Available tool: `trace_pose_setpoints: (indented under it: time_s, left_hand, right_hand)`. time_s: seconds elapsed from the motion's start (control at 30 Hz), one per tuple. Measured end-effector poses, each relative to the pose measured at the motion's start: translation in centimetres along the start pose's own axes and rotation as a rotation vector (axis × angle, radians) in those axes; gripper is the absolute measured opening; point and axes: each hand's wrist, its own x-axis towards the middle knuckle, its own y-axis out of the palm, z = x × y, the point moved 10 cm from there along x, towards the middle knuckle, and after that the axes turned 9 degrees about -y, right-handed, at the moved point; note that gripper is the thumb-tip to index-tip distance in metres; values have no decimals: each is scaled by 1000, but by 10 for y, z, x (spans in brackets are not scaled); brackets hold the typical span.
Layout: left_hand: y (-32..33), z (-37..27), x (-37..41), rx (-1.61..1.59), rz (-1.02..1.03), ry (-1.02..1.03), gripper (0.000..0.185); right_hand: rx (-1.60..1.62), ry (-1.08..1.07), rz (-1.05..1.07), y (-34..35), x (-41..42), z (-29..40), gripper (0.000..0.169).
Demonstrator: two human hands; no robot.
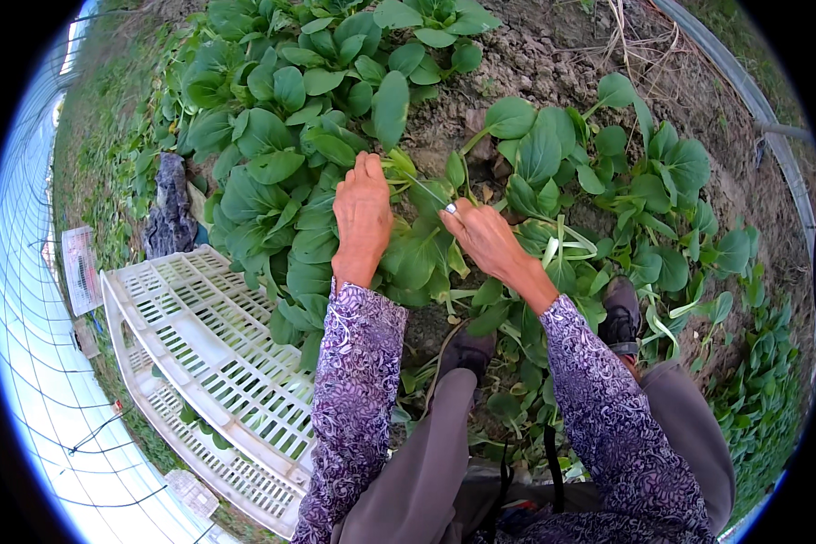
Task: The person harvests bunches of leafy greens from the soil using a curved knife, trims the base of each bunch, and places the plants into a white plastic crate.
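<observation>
My left hand (pixel 362 216) is closed around a leafy green plant (pixel 401 162) that looks like bok choy. Its pale stalks show just right of my fingers, and one large leaf stands up above them. My right hand (pixel 484 238) grips a small knife, its handle hidden in the fist. The thin knife blade (pixel 427 189) points up and left, its tip close to the stalks by my left hand. A silvery band (pixel 451 208) shows at my right index finger. Below the hands, broad leaves (pixel 415 258) and cut pale stalks (pixel 571 241) lie on the soil.
White slatted plastic crates (pixel 207 353) stand at the left, with greens inside. A dark crumpled bundle (pixel 168 207) lies behind them. Dense bok choy (pixel 265 136) grows at upper left, and more plants (pixel 653 177) at right. My shoes (pixel 468 350) rest among leaves. A pale curved edging (pixel 768 109) borders the bed.
</observation>
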Motion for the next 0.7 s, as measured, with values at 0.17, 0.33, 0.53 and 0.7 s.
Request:
trace_pose_setpoints:
  time_s: [0.17,0.33,0.53,0.7]
  left_hand:
    - [8,-3,-1,47,50,35,48]
    - [15,9,-4,89,89,-17,41]
    - [7,18,-7,70,84,-81,32]
    - [22,33,-21,39,132,-151,29]
  right_hand:
    - [-15,8,29,13,9,-7,35]
    - [2,117,51,20,14,-12,35]
    - [204,232,-78,36,1,-78,30]
    - [514,312,8,36,-10,-56,18]
